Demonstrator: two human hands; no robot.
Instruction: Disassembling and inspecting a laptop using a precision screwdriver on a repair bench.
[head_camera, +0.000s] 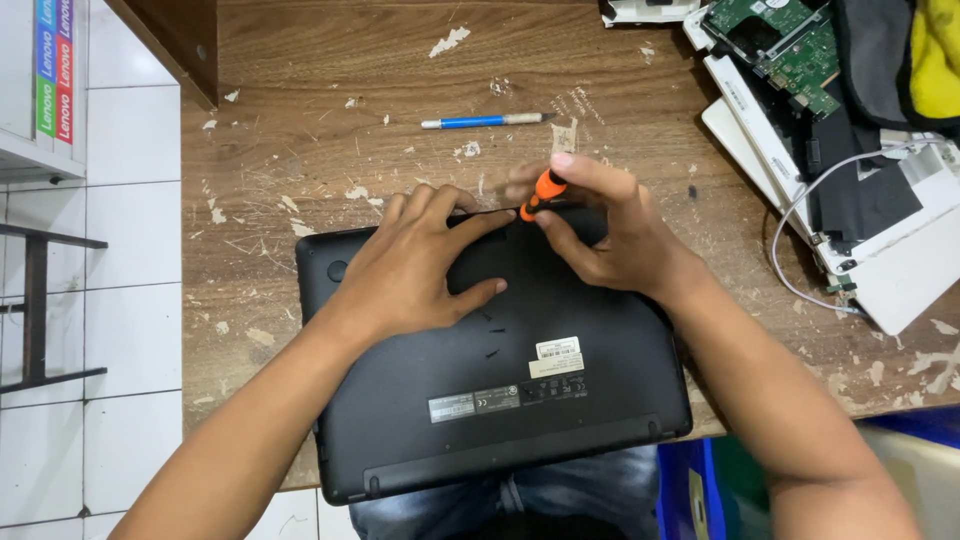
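We press our left hand (415, 265) flat, fingers spread and closed on nothing, on the upturned base of a black laptop (490, 370) that lies at the near edge of the wooden worktop (300, 150), its front lip hanging slightly over that edge above our lap. Our right hand (610, 235) has its grip closed around an orange-handled screwdriver (543, 192), tip down at the laptop's far edge, just beside our left fingertips. Three small dark screws (493, 335) seem to lie loose on the base near the middle; a tilt or nudge of the machine could roll them off onto the floor. The driver tip could slip out of a screw head and gouge the plastic or jab our left index finger, since it rests so near. A blue-handled tool (480, 121) lies well apart toward the far edge, and a dismantled white laptop with a green circuit board (800, 50) crowds the far right corner.
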